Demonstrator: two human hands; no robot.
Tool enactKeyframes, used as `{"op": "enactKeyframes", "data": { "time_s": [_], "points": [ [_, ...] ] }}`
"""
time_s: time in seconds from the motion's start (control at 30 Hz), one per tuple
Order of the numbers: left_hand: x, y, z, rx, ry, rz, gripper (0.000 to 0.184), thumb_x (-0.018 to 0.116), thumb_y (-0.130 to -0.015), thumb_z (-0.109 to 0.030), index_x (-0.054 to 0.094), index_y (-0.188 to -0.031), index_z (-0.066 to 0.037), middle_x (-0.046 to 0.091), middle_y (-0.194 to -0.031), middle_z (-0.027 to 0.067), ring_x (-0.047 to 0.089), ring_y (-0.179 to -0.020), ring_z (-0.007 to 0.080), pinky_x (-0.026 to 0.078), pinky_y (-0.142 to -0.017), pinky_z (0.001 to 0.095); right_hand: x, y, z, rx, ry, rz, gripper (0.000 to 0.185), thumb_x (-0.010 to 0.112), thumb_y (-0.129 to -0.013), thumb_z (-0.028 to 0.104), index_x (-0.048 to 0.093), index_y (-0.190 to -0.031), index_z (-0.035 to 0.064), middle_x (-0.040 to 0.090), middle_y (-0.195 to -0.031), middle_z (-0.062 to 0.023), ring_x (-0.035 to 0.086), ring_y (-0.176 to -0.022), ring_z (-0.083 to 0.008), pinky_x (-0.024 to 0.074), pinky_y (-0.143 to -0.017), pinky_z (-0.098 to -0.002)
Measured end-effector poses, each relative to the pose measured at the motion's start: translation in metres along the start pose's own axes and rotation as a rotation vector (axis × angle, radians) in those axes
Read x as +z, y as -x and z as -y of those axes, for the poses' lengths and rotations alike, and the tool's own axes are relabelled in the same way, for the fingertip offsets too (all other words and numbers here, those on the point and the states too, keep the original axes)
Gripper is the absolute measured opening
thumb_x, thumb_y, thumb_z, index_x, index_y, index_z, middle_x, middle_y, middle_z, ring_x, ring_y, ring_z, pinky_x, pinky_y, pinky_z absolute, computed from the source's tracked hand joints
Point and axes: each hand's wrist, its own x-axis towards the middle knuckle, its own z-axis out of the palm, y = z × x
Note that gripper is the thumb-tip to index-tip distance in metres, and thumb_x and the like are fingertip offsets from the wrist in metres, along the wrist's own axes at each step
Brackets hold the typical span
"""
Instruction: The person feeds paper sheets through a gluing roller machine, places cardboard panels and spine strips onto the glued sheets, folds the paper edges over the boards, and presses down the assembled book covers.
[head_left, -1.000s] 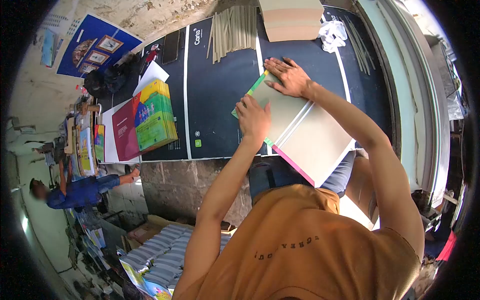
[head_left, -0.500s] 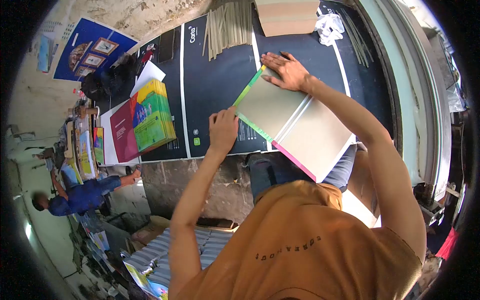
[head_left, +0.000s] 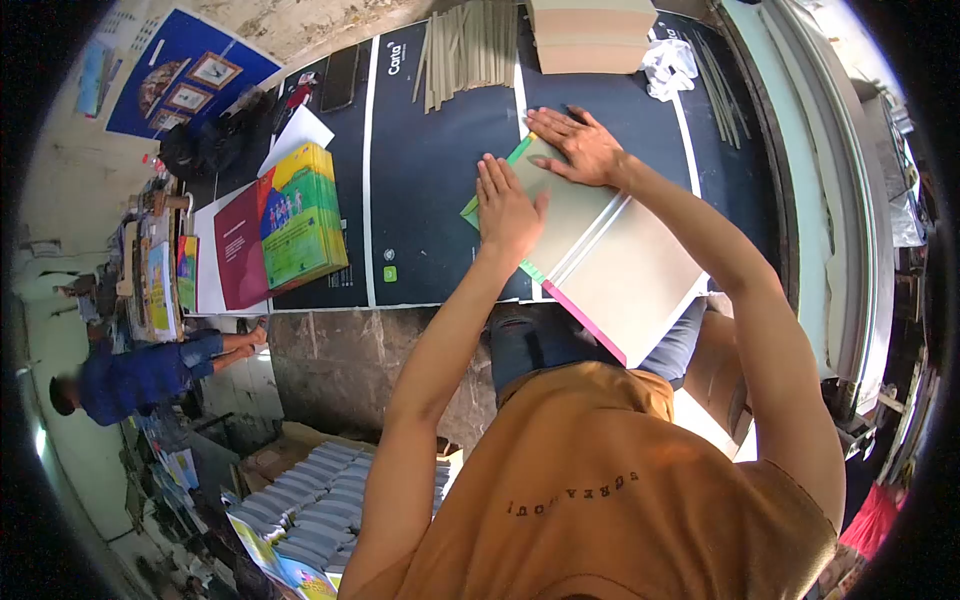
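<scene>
A book cover case [head_left: 635, 262] lies inside-up and slanted over the table's front edge, its near part above my lap. It has grey-beige boards, white strips along the spine, and green and pink turned-over edges. My left hand [head_left: 510, 215] rests flat on its left part, fingers stretched toward the upper left edge and covering some of the green border. My right hand [head_left: 578, 147] lies flat at the far corner, fingers spread over the board's edge. Neither hand grips anything.
On the dark table [head_left: 430, 170], a stack of colourful books [head_left: 305, 215] stands left beside a maroon cover [head_left: 240, 250]. Behind are grey board strips [head_left: 470, 55], a block of boards [head_left: 590, 35] and crumpled white paper [head_left: 668, 68]. Another person [head_left: 150, 380] stands far left.
My left hand has moved right and away from me, from the cover's left corner onto its board, and its fingers have straightened. My right hand stays at the far corner.
</scene>
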Motion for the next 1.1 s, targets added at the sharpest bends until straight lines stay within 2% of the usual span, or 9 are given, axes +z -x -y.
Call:
{"op": "enactKeyframes", "data": {
  "time_s": [0.33, 0.43, 0.57, 0.67, 0.73, 0.83, 0.93, 1.03, 1.1],
  "points": [
    [-0.025, 0.052, 0.006, -0.068, -0.041, -0.174, 0.08, 0.059, -0.096, -0.046, 0.04, -0.139, 0.019, 0.048, -0.135, 0.0353, 0.048, -0.127, 0.0479, 0.037, -0.113, 0.0516, 0.005, -0.006, 0.048, 0.199, 0.231, -0.027, 0.073, 0.033, -0.106, 0.055, 0.032, -0.157, 0.0029, 0.036, -0.163, -0.0119, 0.03, -0.152, -0.0238, 0.0211, -0.125, -0.0453],
    [-0.017, 0.056, 0.009, -0.029, 0.01, -0.217, 0.078, 0.062, -0.095, -0.042, 0.042, -0.138, 0.019, 0.051, -0.129, 0.0329, 0.051, -0.12, 0.0462, 0.041, -0.108, 0.0514, 0.022, 0.003, 0.084, -0.032, 0.092, -0.09, 0.071, 0.034, -0.107, 0.051, 0.033, -0.155, -0.0011, 0.036, -0.162, -0.0143, 0.032, -0.151, -0.0261, 0.0203, -0.125, -0.0457],
    [-0.027, 0.055, 0.007, -0.02, -0.039, -0.201, 0.074, 0.064, -0.093, -0.041, 0.045, -0.135, 0.017, 0.051, -0.123, 0.0295, 0.052, -0.114, 0.0417, 0.044, -0.1, 0.0503, 0.01, 0.006, 0.06, -0.151, -0.06, -0.037, 0.064, 0.035, -0.107, 0.048, 0.036, -0.157, 0.0088, 0.039, -0.161, -0.0069, 0.034, -0.15, -0.022, 0.0163, -0.126, -0.0482],
    [-0.043, 0.048, 0.001, -0.059, -0.049, -0.066, 0.071, 0.064, -0.093, -0.041, 0.047, -0.133, 0.016, 0.051, -0.121, 0.0272, 0.052, -0.11, 0.0386, 0.045, -0.096, 0.0493, 0.001, 0.01, 0.022, 0.103, 0.006, -0.106, 0.06, 0.034, -0.106, 0.048, 0.039, -0.156, 0.0135, 0.041, -0.16, -0.0043, 0.034, -0.15, -0.0198, 0.0154, -0.126, -0.0498],
    [-0.056, 0.037, 0.0, -0.101, -0.023, 0.05, 0.069, 0.064, -0.093, -0.041, 0.049, -0.132, 0.014, 0.051, -0.117, 0.0254, 0.052, -0.105, 0.0366, 0.045, -0.094, 0.0495, 0.004, 0.006, 0.016, 0.108, 0.004, -0.12, 0.06, 0.034, -0.106, 0.048, 0.041, -0.155, 0.0134, 0.042, -0.16, -0.0051, 0.035, -0.15, -0.0198, 0.0159, -0.126, -0.0497],
    [-0.066, -0.002, -0.004, -0.118, 0.012, 0.073, 0.074, 0.06, -0.095, -0.043, 0.044, -0.138, 0.016, 0.049, -0.133, 0.0308, 0.05, -0.121, 0.043, 0.042, -0.104, 0.0519, 0.003, 0.013, 0.02, 0.122, -0.052, -0.072, 0.059, 0.036, -0.105, 0.046, 0.045, -0.153, 0.0126, 0.044, -0.158, -0.0059, 0.036, -0.149, -0.0196, 0.0181, -0.125, -0.0489],
    [-0.001, -0.029, -0.003, 0.121, -0.07, -0.187, 0.08, 0.056, -0.097, -0.044, 0.035, -0.146, 0.017, 0.035, -0.152, 0.0362, 0.036, -0.143, 0.0469, 0.031, -0.117, 0.0547, 0.001, 0.011, 0.014, 0.126, -0.063, 0.026, 0.062, 0.038, -0.103, 0.047, 0.042, -0.154, 0.0122, 0.042, -0.16, -0.0065, 0.032, -0.151, -0.0212, 0.0184, -0.124, -0.0513],
    [0.001, -0.031, -0.02, 0.013, 0.121, 0.016, 0.085, 0.051, -0.099, -0.047, 0.027, -0.15, 0.017, 0.02, -0.161, 0.0371, 0.02, -0.152, 0.0457, 0.021, -0.123, 0.0537, 0.008, 0.014, 0.016, 0.175, 0.017, -0.178, 0.066, 0.037, -0.103, 0.052, 0.039, -0.156, 0.0136, 0.038, -0.162, -0.0064, 0.027, -0.153, -0.0244, 0.0171, -0.124, -0.0554],
    [-0.004, -0.021, -0.014, 0.019, 0.077, 0.028, 0.088, 0.046, -0.1, -0.053, 0.029, -0.15, 0.017, 0.025, -0.158, 0.0377, 0.027, -0.15, 0.0464, 0.023, -0.123, 0.0522, 0.007, 0.009, 0.016, 0.235, 0.023, -0.098, 0.069, 0.034, -0.102, 0.057, 0.035, -0.158, 0.0164, 0.034, -0.164, -0.0047, 0.024, -0.154, -0.0265, 0.0135, -0.124, -0.0578]
  ]
}}
